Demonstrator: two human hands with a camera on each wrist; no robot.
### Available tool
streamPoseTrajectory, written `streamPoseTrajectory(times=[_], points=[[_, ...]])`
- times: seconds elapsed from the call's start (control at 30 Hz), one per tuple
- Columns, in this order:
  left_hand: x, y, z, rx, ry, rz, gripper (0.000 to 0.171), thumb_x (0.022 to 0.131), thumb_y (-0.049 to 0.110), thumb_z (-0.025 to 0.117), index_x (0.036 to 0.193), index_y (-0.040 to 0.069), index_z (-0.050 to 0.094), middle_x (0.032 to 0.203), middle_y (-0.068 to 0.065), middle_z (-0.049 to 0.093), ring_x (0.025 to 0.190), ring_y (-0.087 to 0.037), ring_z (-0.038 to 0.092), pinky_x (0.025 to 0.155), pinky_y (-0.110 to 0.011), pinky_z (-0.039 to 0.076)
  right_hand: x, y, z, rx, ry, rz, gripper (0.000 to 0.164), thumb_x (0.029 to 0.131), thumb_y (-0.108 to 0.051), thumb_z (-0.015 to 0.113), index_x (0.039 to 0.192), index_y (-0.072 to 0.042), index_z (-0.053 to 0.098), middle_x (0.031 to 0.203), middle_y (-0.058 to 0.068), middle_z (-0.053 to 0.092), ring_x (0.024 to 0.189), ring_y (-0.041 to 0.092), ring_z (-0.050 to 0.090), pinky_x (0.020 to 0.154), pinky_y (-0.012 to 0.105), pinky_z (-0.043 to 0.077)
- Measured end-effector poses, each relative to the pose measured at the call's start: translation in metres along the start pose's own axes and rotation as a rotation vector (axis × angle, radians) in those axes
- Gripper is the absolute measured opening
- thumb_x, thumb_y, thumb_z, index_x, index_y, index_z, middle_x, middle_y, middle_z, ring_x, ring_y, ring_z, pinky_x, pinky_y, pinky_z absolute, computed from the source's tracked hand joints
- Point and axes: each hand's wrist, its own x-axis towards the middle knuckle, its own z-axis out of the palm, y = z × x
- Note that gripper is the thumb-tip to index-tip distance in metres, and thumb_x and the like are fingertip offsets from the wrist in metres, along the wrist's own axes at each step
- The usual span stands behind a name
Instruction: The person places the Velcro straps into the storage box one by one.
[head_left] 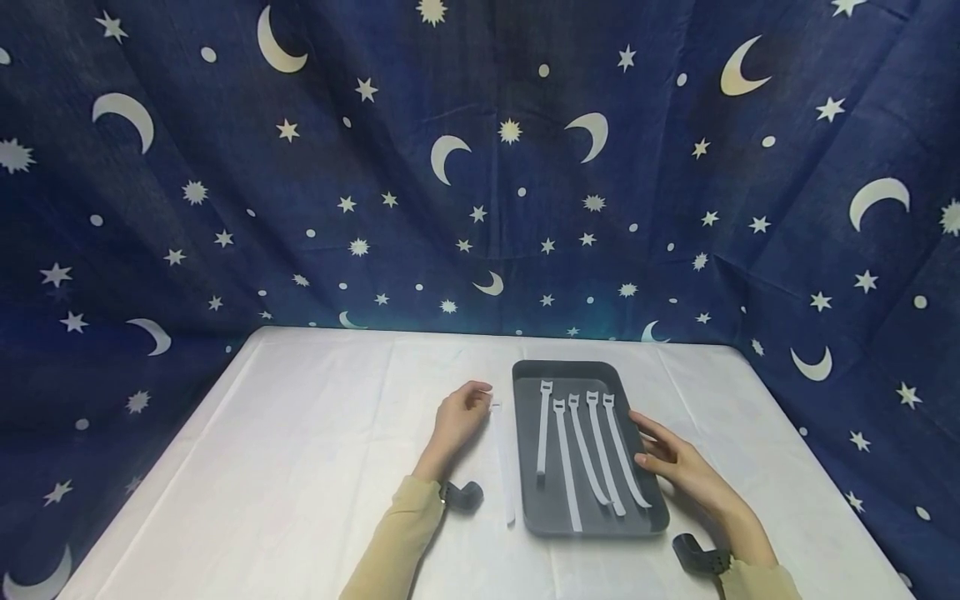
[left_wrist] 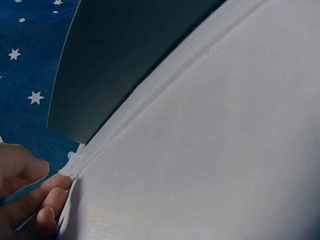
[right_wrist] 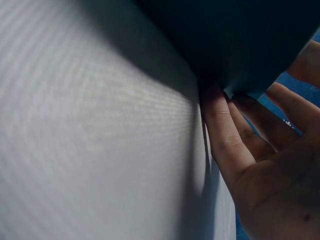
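A grey tray (head_left: 555, 521) lies on the white table, with several white cable straps (head_left: 565, 462) lengthwise inside it. One more white strap (head_left: 504, 475) lies on the cloth along the tray's left side. Close by that strap's slotted head is my left hand (head_left: 459, 417), fingers loosely bent; in the left wrist view its fingertips (left_wrist: 61, 182) are right at the strap's end, thumb apart from them. My right hand (head_left: 678, 462) touches the tray's right edge with extended fingers. From the right wrist, the fingers (right_wrist: 225, 125) reach against the tray's dark outer wall (right_wrist: 250, 45).
White cloth (head_left: 300, 433) covers the table, its left half bare in the head view. A dark blue curtain (head_left: 420, 250) with moons and stars hangs behind the table and along both sides. Each wrist wears a black camera mount (head_left: 463, 497).
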Motion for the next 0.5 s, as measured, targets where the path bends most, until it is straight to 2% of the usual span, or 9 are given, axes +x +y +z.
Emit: streamPoseTrajectory(times=[0.07,0.17,0.27,0.3,0.5], points=[[-0.0007,0.0002,0.0006,0.007,-0.005,0.007,0.026,0.088,0.011,0.057,0.112,0.014,0.067,0.097,-0.006,0.073,0.090,-0.022,0.068,0.083,-0.040,0.052,0.0001,-0.0003,-0.0002,-0.014,0.002,0.004,0.070,0.093,-0.023,0.062,0.152,-0.012,0.026,0.156,0.024,0.025,0.114,-0.017,0.049,0.089,0.010,0.041],[-0.0009,0.0004,0.0015,0.005,-0.010,0.009,0.026,0.088,0.011,0.058,0.113,0.014,0.067,0.098,-0.006,0.073,0.090,-0.022,0.068,0.083,-0.040,0.052,-0.0001,-0.0013,-0.0005,-0.036,0.007,0.009,0.070,0.093,-0.023,0.062,0.152,-0.013,0.026,0.156,0.023,0.026,0.129,0.013,0.053,0.089,0.010,0.041],[0.0003,-0.0005,0.0036,-0.002,-0.006,-0.003,0.025,0.088,0.013,0.060,0.112,0.016,0.067,0.096,-0.005,0.073,0.086,-0.019,0.066,0.080,-0.037,0.051,-0.0005,-0.0019,-0.0006,-0.052,0.010,0.019,0.070,0.093,-0.024,0.062,0.152,-0.013,0.026,0.156,0.022,0.026,0.134,0.041,0.042,0.089,0.009,0.041],[0.0007,-0.0009,0.0042,-0.004,-0.004,-0.006,0.025,0.088,0.014,0.061,0.112,0.016,0.068,0.095,-0.005,0.073,0.083,-0.018,0.065,0.079,-0.035,0.050,-0.0003,-0.0018,-0.0007,-0.055,0.009,0.020,0.070,0.093,-0.025,0.062,0.152,-0.013,0.026,0.156,0.022,0.027,0.134,0.044,0.040,0.089,0.010,0.041],[0.0014,0.0001,0.0060,-0.027,0.014,-0.020,0.022,0.086,0.011,0.062,0.106,0.015,0.070,0.089,-0.004,0.072,0.072,-0.011,0.060,0.071,-0.027,0.047,0.0008,-0.0009,-0.0006,-0.059,0.009,0.020,0.070,0.093,-0.025,0.062,0.152,-0.014,0.026,0.155,0.023,0.029,0.133,0.044,0.041,0.089,0.010,0.041]])
